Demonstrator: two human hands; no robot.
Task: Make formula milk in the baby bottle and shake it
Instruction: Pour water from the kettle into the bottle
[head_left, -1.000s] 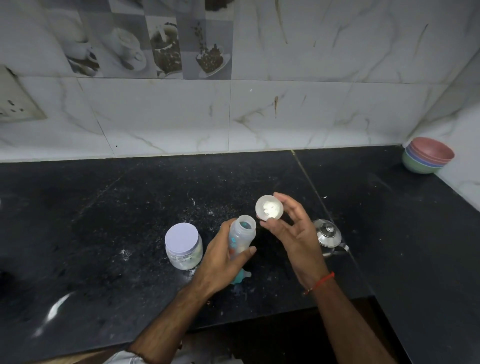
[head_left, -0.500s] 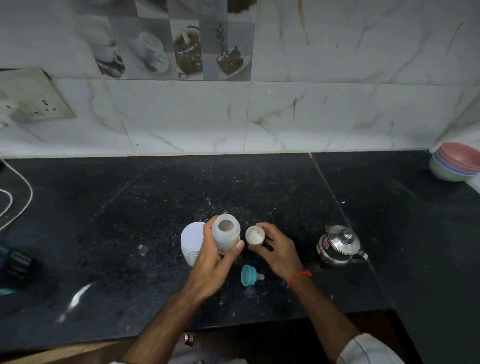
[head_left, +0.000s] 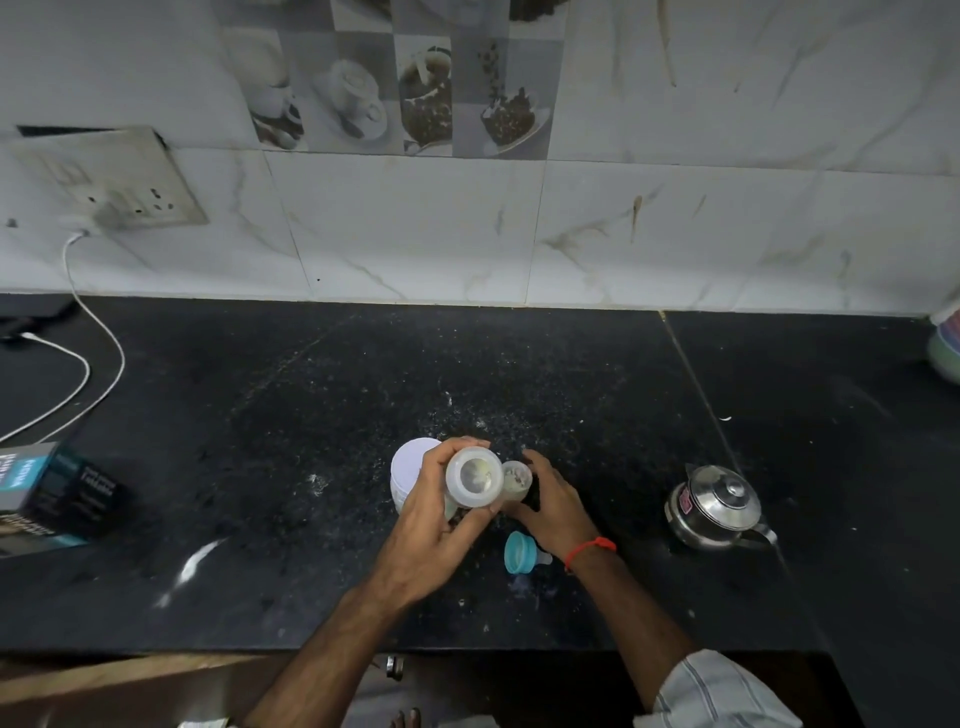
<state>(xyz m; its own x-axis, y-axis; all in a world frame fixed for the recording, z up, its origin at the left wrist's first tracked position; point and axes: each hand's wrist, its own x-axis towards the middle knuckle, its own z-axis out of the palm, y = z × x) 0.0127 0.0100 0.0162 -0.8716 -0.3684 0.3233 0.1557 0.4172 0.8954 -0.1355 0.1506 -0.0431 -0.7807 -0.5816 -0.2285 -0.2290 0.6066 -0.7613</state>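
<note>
My left hand (head_left: 434, 525) grips the open baby bottle (head_left: 474, 477), held upright over the black counter with its mouth facing up. My right hand (head_left: 550, 506) holds a small clear cap (head_left: 517, 477) with white powder in it, pressed against the bottle's right rim. The formula jar (head_left: 410, 467) with its pale round lid stands just left of the bottle, partly hidden by my left hand. The teal bottle collar with its teat (head_left: 521, 552) lies on its side on the counter below my right hand.
A steel kettle (head_left: 716, 506) stands to the right. Stacked bowls (head_left: 946, 343) sit at the far right edge. A dark box (head_left: 52, 493) lies at the left, with a white cable (head_left: 88, 364) running up to a wall socket (head_left: 111, 182). Powder specks dot the counter (head_left: 260, 415).
The view has tipped down and shifted left. My right hand lowered the powder cap from above the bottle to its rim. The bottle has turned upright, mouth towards the camera.
</note>
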